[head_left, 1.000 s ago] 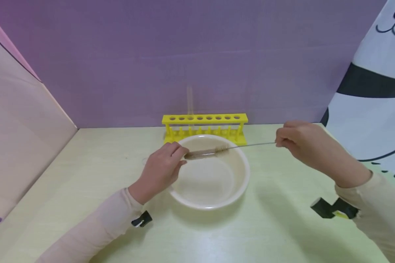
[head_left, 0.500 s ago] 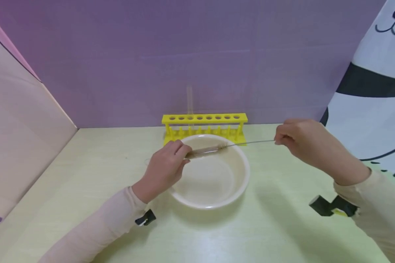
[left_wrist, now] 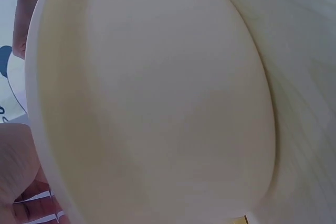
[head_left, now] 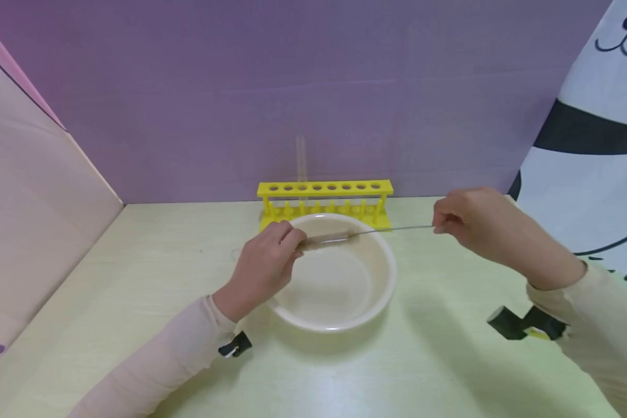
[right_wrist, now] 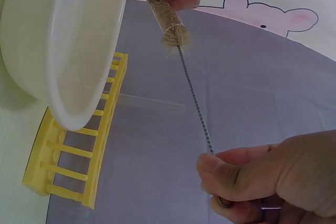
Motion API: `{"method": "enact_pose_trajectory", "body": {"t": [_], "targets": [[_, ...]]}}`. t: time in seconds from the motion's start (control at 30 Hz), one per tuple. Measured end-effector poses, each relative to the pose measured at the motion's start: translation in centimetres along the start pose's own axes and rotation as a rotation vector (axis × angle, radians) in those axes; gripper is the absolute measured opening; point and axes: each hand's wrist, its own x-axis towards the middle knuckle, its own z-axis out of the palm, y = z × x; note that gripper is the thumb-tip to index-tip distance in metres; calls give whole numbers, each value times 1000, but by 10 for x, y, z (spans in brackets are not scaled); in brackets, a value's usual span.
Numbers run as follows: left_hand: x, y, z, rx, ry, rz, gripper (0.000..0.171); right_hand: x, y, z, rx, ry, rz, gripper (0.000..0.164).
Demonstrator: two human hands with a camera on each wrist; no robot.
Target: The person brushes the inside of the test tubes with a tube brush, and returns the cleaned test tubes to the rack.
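Observation:
Over the white basin [head_left: 388, 278], my left hand [head_left: 263, 267] holds a clear test tube [right_wrist: 164, 15] by its closed-end half, nearly level, with its mouth facing right. My right hand [head_left: 486, 232] pinches the twisted wire handle of a test tube brush [right_wrist: 194, 100]. Tan bristles fill the tube, and a short tuft flares out at its mouth, best seen in the right wrist view. The wire stretches across the basin's right rim to the right fingers. In the left wrist view the basin covers most of the frame; only part of the left hand shows at lower left.
Behind the basin stands a yellow test tube rack [head_left: 325, 188], its base partly hidden by the rim. One clear test tube [head_left: 301, 159] stands upright in it. A purple backdrop [head_left: 324, 93] rises at the table's back edge.
My left hand has shifted slightly right with the tube, and my right hand slightly left. Less of the bristle tuft shows outside the tube's mouth than a second ago.

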Motion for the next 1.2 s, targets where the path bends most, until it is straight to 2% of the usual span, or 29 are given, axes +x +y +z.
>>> {"method": "enact_pose_trajectory", "body": {"t": [0.33, 0.5, 0.73, 1.0, 1.2], "targets": [[1, 3, 2, 70, 42, 30, 19, 2, -6, -2, 65, -69, 74, 25], [2, 5, 1, 77, 54, 37, 17, 3, -8, -5, 81, -86, 76, 26], [2, 8, 2, 81, 55, 52, 17, 5, -9, -7, 110, -155, 116, 24], [3, 12, 4, 93, 36, 61, 18, 6, -9, -6, 117, -186, 100, 25], [3, 13, 7, 104, 53, 80, 17, 7, -10, -4, 163, -219, 106, 23]]}}
